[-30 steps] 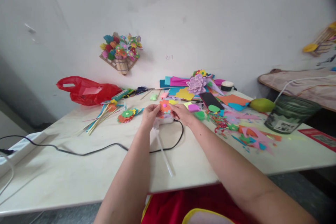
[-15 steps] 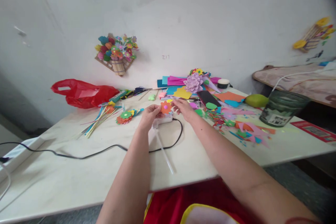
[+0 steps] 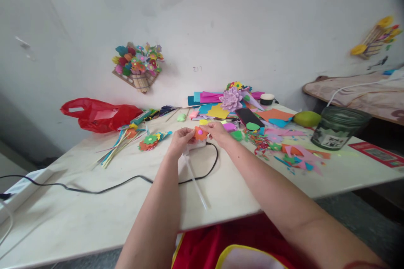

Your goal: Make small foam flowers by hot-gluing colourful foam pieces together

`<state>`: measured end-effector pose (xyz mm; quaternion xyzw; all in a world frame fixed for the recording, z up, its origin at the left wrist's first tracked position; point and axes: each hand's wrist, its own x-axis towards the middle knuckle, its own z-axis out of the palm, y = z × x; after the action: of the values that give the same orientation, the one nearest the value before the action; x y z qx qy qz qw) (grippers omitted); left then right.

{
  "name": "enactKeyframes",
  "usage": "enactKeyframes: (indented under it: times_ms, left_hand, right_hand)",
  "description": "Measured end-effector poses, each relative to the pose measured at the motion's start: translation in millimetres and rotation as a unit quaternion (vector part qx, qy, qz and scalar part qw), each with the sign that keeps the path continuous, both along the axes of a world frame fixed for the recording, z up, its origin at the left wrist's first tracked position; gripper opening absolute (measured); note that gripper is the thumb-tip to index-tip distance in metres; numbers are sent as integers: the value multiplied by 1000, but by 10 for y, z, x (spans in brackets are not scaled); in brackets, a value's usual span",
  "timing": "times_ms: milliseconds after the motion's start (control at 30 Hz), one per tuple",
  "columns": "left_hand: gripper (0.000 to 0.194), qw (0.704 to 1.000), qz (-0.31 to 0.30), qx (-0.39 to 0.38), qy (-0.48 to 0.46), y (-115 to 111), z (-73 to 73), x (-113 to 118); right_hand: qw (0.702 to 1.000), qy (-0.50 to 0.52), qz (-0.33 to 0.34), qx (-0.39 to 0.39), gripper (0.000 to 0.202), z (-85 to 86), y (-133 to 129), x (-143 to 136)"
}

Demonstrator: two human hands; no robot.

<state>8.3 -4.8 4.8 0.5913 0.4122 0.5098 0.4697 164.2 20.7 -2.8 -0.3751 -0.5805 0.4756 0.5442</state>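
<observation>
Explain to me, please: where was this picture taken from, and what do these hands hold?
There is no machine here, only a person's two bare hands. One camera, worn on that person's head, looks forward and down. The left hand holds an orange foam-like flower with a pink centre; the right hand is at its other edge. Beneath, on the white flat-topped table, lies a white plastic device, perhaps a glue gun, with a long translucent stick and a thin black cable. A red plastic bag lies to the left; a dark green glass jar stands to the right, past small coloured scraps.
</observation>
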Motion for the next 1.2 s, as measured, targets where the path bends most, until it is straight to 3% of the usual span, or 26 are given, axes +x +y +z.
enactKeyframes:
  times_ms: [433,633,833,1033,1200]
  left_hand:
    - [34,998,42,20,-30,36,9,-71]
    - [36,997,56,22,-48,36,13,-95]
    - [35,997,57,16,-59,55,-2,-121]
    - [29,983,159,4,-89,121,4,-214]
    - [18,934,318,-27,-160,135,26,-335]
  right_hand:
    - [996,-69,57,6,25,-36,102,115]
    - [999,-41,28,22,24,26,78,154]
    - [997,60,-38,7,29,13,131,195]
    - [977,188,-91,-34,30,63,126,237]
    - [971,215,-86,-51,29,92,99,233]
